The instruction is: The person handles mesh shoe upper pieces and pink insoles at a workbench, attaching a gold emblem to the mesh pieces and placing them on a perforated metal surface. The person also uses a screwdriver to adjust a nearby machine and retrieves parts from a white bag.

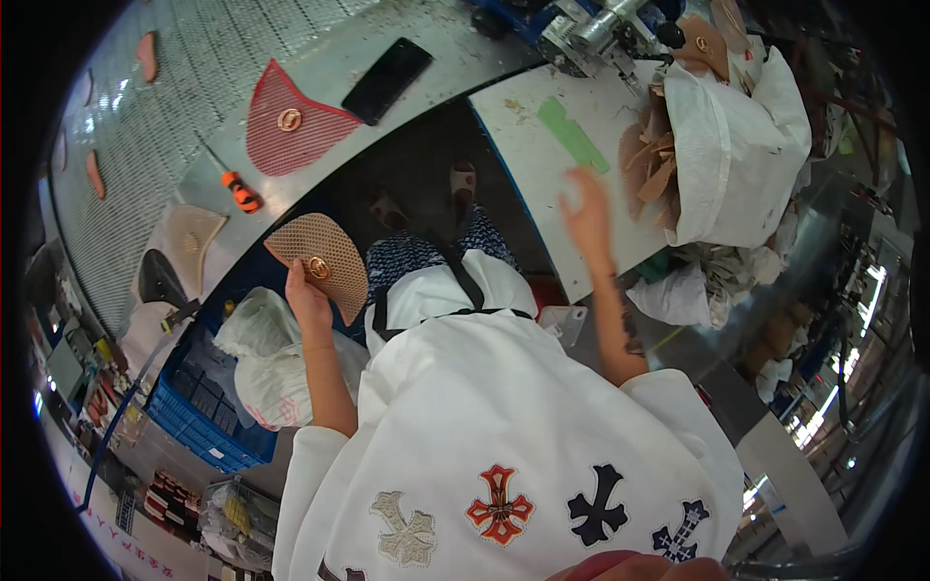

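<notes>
My left hand [308, 302] grips the edge of a tan mesh shoe upper piece [341, 259] with a round gold ornament, held in front of the blue crate. My right hand [587, 215], somewhat blurred, hovers over the white worktable [513, 108] with thumb and fingers apart and nothing in it. Just beyond its fingertips, a strip of green tape [572, 134] lies on that table. Beside the hand, a white sack [728, 145] bulges with tan upper pieces [655, 174]. A red mesh upper piece [281, 140] with a similar gold ornament rests on the metal bench.
A black phone [387, 80] and an orange-handled screwdriver [241, 193] lie on the bench beside the conveyor [184, 97]. At the back stands a metal machine [591, 37]. A blue crate [199, 416] and a white plastic bag [276, 373] are at my left.
</notes>
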The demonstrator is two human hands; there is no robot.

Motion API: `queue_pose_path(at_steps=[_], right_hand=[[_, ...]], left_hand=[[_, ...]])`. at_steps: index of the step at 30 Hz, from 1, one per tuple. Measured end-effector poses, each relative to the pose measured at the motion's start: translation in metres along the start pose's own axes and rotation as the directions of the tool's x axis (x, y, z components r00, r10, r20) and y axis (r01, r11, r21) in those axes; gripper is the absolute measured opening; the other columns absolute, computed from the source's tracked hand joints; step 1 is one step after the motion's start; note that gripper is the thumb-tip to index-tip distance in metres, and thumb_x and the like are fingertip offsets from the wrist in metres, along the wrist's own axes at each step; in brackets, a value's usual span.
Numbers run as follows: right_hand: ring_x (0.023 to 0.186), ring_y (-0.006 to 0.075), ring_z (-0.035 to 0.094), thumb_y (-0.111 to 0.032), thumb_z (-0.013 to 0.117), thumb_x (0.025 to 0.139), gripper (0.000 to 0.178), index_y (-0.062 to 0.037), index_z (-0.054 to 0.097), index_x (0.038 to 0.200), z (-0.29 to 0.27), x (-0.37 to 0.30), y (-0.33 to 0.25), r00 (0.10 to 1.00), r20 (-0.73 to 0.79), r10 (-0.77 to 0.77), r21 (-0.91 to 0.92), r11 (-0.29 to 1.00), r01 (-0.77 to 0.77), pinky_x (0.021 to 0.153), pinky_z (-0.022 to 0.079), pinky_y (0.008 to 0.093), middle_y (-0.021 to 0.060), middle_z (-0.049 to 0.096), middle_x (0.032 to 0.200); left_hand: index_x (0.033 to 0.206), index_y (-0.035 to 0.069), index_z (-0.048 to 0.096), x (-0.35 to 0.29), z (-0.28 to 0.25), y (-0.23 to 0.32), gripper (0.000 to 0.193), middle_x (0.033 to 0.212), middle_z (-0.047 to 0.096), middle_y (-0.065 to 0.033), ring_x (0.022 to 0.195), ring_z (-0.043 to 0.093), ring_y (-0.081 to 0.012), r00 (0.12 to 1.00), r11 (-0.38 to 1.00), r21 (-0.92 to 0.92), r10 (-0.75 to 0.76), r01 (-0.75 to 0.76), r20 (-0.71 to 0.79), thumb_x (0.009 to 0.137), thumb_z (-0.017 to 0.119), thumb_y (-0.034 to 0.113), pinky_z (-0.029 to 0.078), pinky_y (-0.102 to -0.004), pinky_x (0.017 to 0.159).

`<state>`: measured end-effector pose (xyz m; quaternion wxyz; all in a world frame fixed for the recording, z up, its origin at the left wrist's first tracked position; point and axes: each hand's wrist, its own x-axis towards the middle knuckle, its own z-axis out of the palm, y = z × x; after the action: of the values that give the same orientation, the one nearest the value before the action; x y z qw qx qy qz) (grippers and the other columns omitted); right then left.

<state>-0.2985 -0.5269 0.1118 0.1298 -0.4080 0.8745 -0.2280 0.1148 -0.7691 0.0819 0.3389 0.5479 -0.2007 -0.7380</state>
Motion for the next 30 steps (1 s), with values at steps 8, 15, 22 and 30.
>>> queue_pose_path(at_steps=[8,15,22,30], right_hand=[[0.123,0.0323,0.048,-0.016,0.07,0.071,0.058,-0.0131,0.055,0.127,-0.2,0.103,0.135,0.99,-0.13,-0.059,-0.831,0.55,-0.077,0.1,0.04,0.0457,0.0113,0.052,0.133],[0.084,0.0373,0.065,-0.017,0.057,0.077,0.03,-0.0136,0.068,0.106,-0.393,0.101,0.21,0.84,-0.538,0.072,-0.604,0.662,-0.444,0.074,0.049,0.0426,0.0173,0.067,0.094],[0.081,0.0322,0.067,-0.019,0.053,0.076,0.04,-0.0098,0.068,0.112,-0.592,0.088,0.357,0.729,-0.684,-0.004,-0.525,0.697,-0.489,0.074,0.05,0.0398,0.0163,0.07,0.094],[0.086,0.03,0.067,-0.005,0.044,0.079,0.038,0.001,0.07,0.105,-0.658,0.094,0.374,0.507,-0.852,0.133,-0.076,0.926,-0.37,0.078,0.054,0.0368,0.0187,0.069,0.095]], left_hand=[[0.115,0.001,0.056,-0.005,0.028,-0.049,0.025,0.107,0.065,-0.0064,0.095,0.063,-0.0149,0.994,0.983,0.142,-0.111,0.112,-0.021,0.1,0.048,0.019,0.049,-0.0301,0.085],[0.112,0.0,0.057,-0.02,0.092,-0.072,0.024,0.105,0.065,-0.0061,0.093,0.062,-0.0138,0.995,0.974,0.204,-0.104,0.102,-0.002,0.1,0.048,0.019,0.049,-0.0281,0.084],[0.109,-0.001,0.058,-0.012,0.153,-0.086,0.024,0.101,0.065,-0.0054,0.089,0.062,-0.0128,0.993,0.944,0.318,-0.108,0.089,0.041,0.099,0.049,0.019,0.05,-0.0275,0.081],[0.109,-0.001,0.059,-0.02,0.179,-0.114,0.022,0.1,0.065,-0.0045,0.088,0.062,-0.0118,0.992,0.934,0.343,-0.12,0.097,0.045,0.099,0.05,0.017,0.05,-0.0261,0.079]])
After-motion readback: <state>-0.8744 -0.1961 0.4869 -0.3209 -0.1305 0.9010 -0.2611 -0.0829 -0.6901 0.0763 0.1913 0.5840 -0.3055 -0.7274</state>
